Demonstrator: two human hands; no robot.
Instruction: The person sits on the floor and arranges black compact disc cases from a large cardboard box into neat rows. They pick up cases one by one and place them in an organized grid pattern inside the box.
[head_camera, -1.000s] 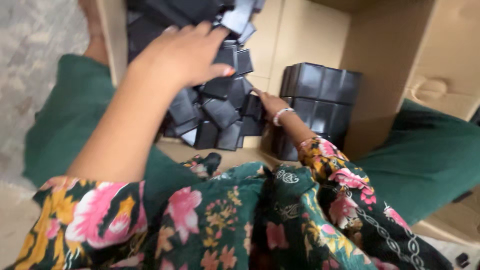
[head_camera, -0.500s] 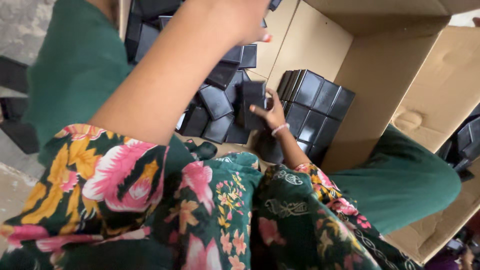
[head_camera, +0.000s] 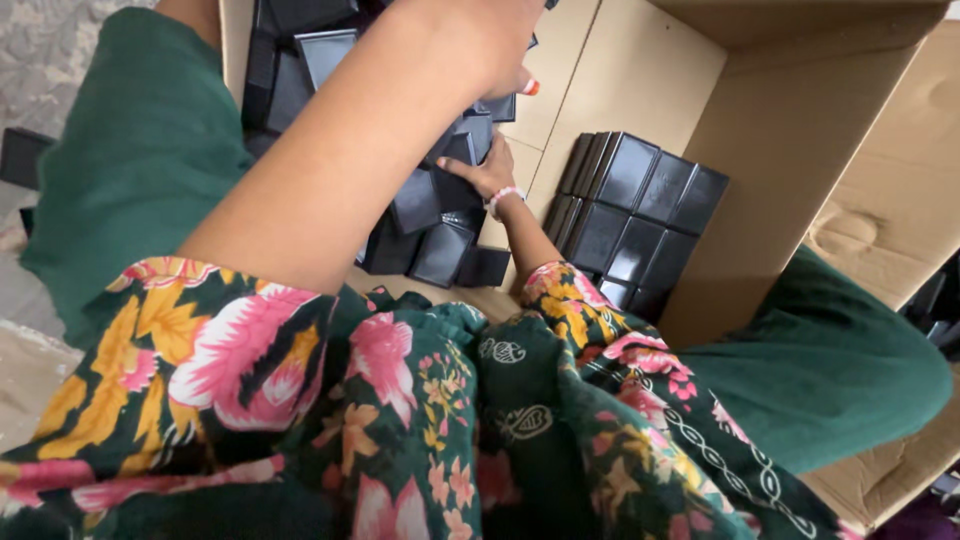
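Head view, right hand (head_camera: 478, 172): fingers curled on a small black square plastic box (head_camera: 470, 140) in the loose heap (head_camera: 425, 225)
Left hand (head_camera: 500, 60): above the heap, grip cannot be told
Stacked black boxes (head_camera: 630, 215): right of the right hand, inside the brown cardboard carton (head_camera: 780, 180)

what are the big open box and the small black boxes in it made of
Big box: looks like plain brown corrugated cardboard, matte, with folded flaps and creases. Small black boxes: probably rigid plastic or coated board, smooth and semi-glossy, catching pale window light on flat faces; the view cannot settle which. The right hand rests among the loose ones.
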